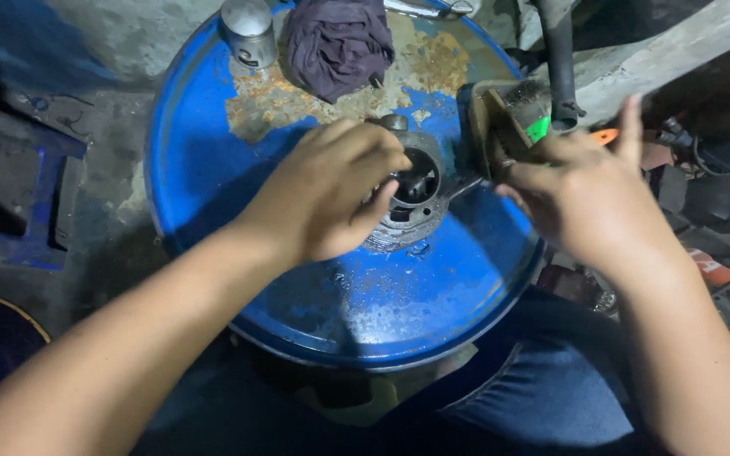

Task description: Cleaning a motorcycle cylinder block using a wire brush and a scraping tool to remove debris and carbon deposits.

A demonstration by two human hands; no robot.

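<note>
A round blue drum top [213,194], rusted and flaked toward its far side, serves as the surface. Near its middle sits a grey metal engine cylinder [411,198], open bore facing up, resting on the painted metal.

The left hand [331,190] lies over the left side of the cylinder, fingers curled down onto its rim and partly covering it; it grips the part loosely rather than in a closed fist. The right hand [589,198] is at the right edge of the drum, fingers spread and half open, the index finger raised. Its fingertips pinch a brown, flat worn piece [492,127] that stands on edge just right of the cylinder; what exactly that piece is cannot be told. A small bright green bit [538,128] shows just beyond the fingers.

On the far side of the drum stands a small silver can [248,32] with a dark mark on its side, and right of it lies a crumpled dark purple rag [340,42]. At the far right, off the drum, there is a dark pipe [561,59], a pale plank [678,51], and black parts with an orange and white label-like patch [716,270] lower down. A blue jeans leg [542,397] shows near the bottom.
</note>
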